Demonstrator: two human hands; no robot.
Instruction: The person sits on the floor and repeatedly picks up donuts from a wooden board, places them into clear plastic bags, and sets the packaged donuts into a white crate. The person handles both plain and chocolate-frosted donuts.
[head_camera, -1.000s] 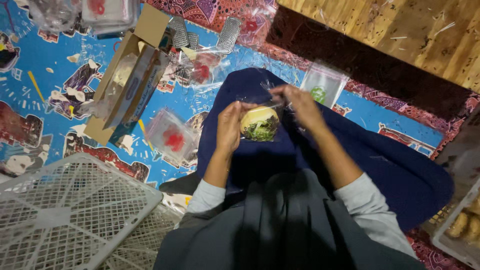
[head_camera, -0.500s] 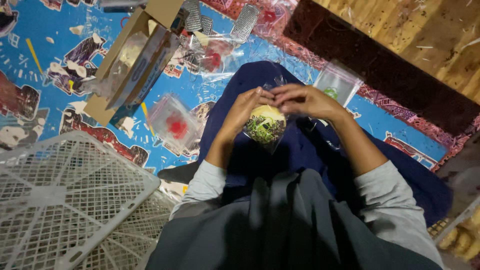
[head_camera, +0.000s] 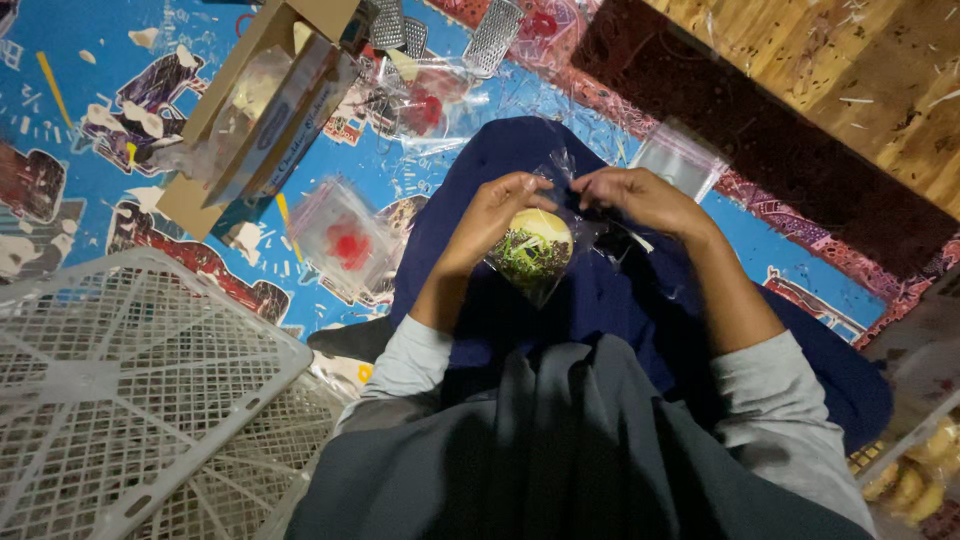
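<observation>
Bun (head_camera: 533, 243) already inside clear bag (head_camera: 548, 262) (mouth unsealed), left hand (head_camera: 497, 212) and right hand (head_camera: 640, 197) pinching its top edge.

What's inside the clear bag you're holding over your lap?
Inside the clear bag sits a round yellowish bun with dark green shreds on it. The left hand covers its left edge; its underside is hidden.

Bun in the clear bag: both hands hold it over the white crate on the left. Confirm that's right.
Not quite. The head view shows both hands, left hand and right hand, holding the bagged bun over the lap's blue cloth; the crate sits apart at left.
</observation>
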